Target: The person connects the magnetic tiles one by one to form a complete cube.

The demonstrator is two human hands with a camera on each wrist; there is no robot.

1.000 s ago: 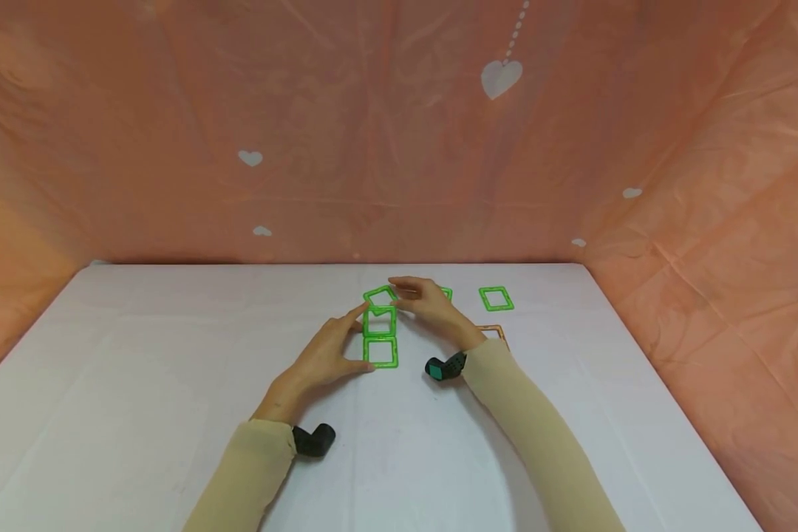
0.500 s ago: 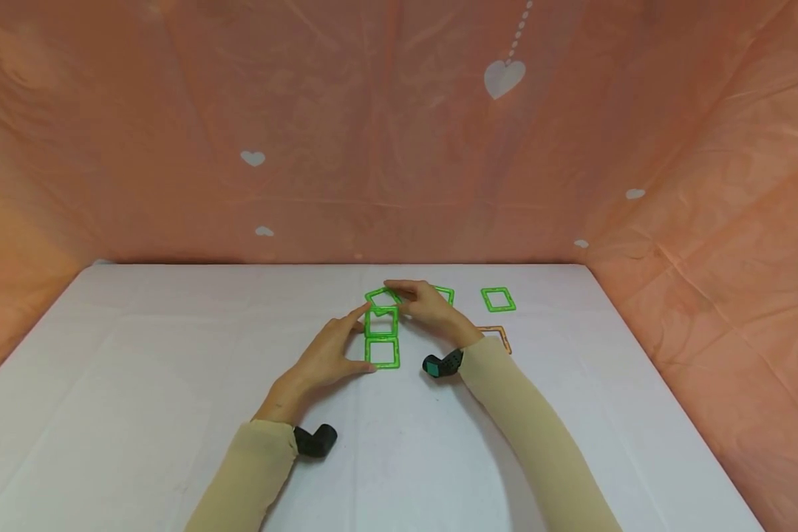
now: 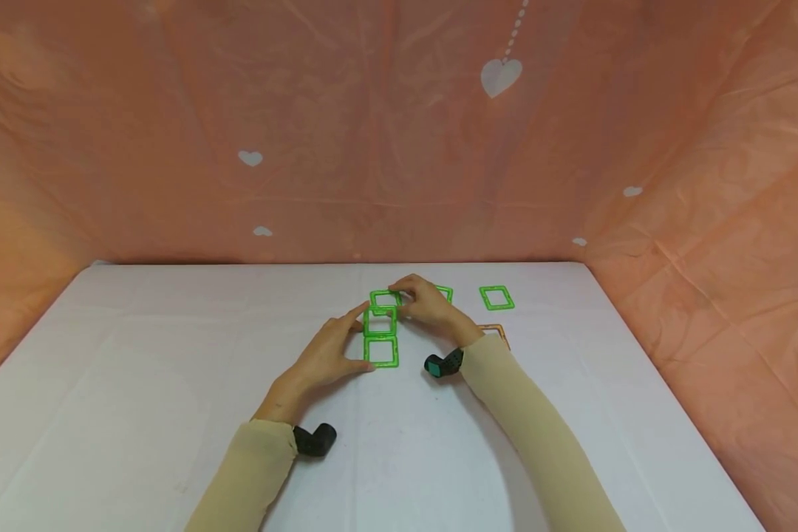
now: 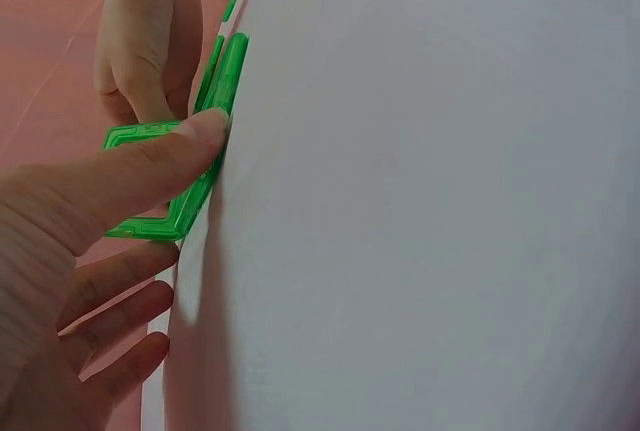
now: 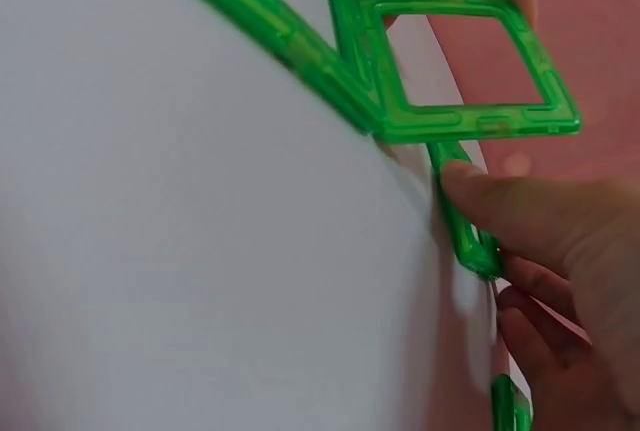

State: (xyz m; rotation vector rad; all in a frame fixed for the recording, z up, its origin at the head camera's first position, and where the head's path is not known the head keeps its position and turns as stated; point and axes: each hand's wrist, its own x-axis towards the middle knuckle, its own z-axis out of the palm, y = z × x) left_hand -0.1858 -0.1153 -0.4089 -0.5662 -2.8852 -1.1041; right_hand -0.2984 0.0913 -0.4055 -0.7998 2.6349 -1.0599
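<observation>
The left hand (image 3: 322, 355) holds a joined pair of green frames, its thumb at the near corner and its fingertips by the upper left edge, presumably to stop them sliding. Just right of that thumb, the near green frame (image 3: 395, 353) lies flat; beyond it the upright green frame (image 3: 394, 323) stands. Just past the left fingertips, the far green frame (image 3: 385, 292) lies behind the upright one. The right hand (image 3: 428, 304) pinches its right side between thumb and fingers, apparently for control of its angle. Beyond the right hand are a partly hidden green frame (image 3: 448, 290), an orange frame (image 3: 493, 326) behind the forearm and a separate green frame (image 3: 501, 307).

Compared with one second ago, the far frame sits squarer; the left hand is unchanged.
</observation>
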